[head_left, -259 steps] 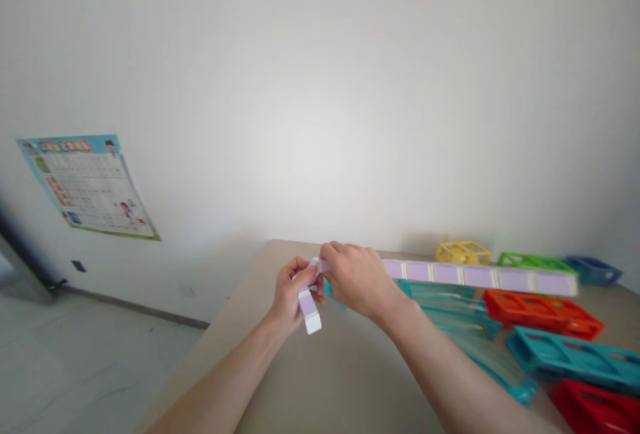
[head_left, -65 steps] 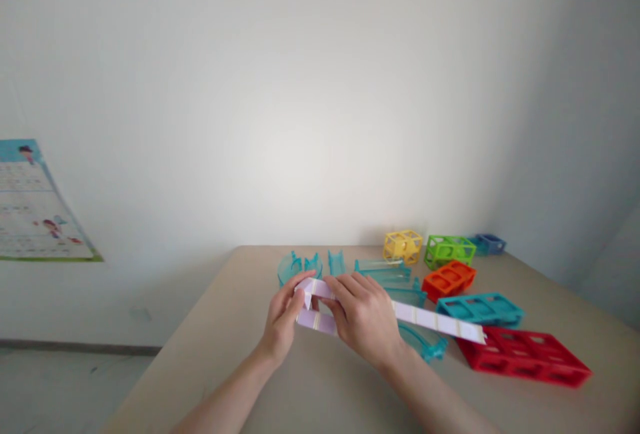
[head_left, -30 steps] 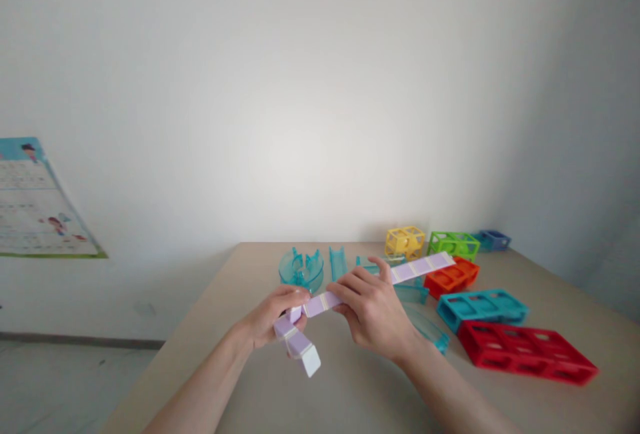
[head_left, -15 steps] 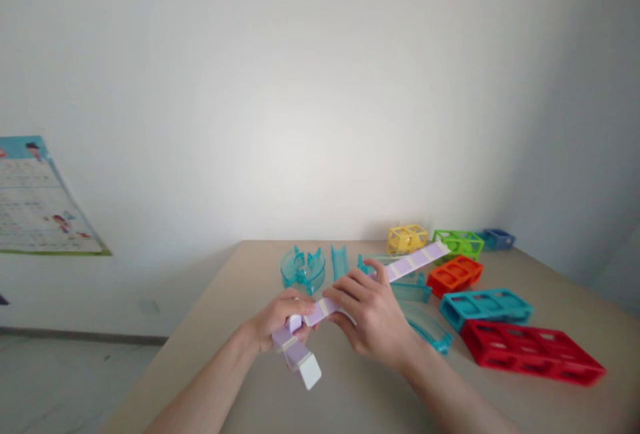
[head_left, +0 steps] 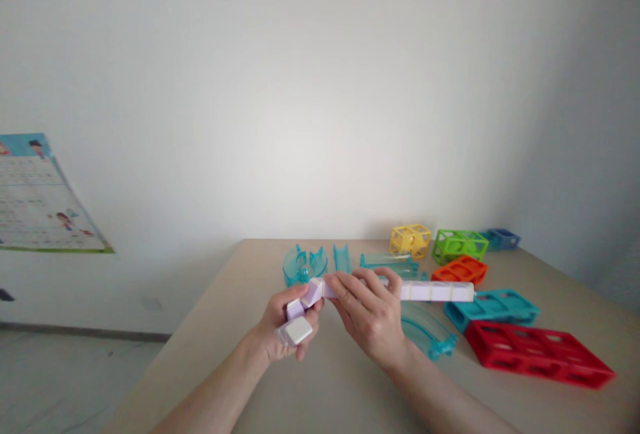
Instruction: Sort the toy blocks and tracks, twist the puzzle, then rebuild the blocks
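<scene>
Swung since the earlier frame from 2 o'clock to 3 o'clock of left hand (head_left: 274,323): straight run of lilac jointed strip (head_left: 421,291), with long axis crosswise. Gripping folded end there; clasping run in right hand (head_left: 371,307), nearer the free tip.

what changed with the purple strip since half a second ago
The long end of the purple strip, slanted up to the right before, has swung down and now runs nearly level. Its white tip has risen. Left hand and right hand both still hold it; neither let go. The red block and yellow block stayed put.
</scene>
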### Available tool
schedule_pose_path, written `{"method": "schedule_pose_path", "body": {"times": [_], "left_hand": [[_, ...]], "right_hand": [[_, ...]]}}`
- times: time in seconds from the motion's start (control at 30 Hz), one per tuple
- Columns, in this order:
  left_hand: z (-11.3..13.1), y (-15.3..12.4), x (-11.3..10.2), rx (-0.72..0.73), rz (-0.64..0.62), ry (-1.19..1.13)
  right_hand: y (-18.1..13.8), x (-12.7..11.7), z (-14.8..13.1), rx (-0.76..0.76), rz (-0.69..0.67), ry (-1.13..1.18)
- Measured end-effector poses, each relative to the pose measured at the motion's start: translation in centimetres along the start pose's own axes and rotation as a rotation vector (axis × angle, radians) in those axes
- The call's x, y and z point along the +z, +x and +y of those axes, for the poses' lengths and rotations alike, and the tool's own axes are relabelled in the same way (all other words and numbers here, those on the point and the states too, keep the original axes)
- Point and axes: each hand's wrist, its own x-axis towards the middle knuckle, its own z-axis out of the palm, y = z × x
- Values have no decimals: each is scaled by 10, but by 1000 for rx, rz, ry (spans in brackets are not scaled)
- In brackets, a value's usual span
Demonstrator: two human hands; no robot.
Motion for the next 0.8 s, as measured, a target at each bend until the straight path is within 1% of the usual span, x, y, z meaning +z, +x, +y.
{"method": "schedule_pose_path", "body": {"times": [0.07,0.13,0.3,0.37,0.47,0.67,0.8], "left_hand": [[-3,0,5,25,-67,-56],[-4,1,6,52,-81,-84],[-1,3,-4,93,19,-26],[0,3,-8,76,41,2],[-2,2,-6,47,24,-18],[-13,1,15,48,-144,-248],[-17,0,21,52,-199,-268]], "right_hand": [[0,1,-1,-12,26,-7],[1,2,0,-7,12,3],[0,9,5,1,-170,142],[-3,11,8,-19,-198,188],[-6,11,11,-40,-181,189],[1,5,3,-91,-50,134],[1,4,-1,-120,-8,91]]}}
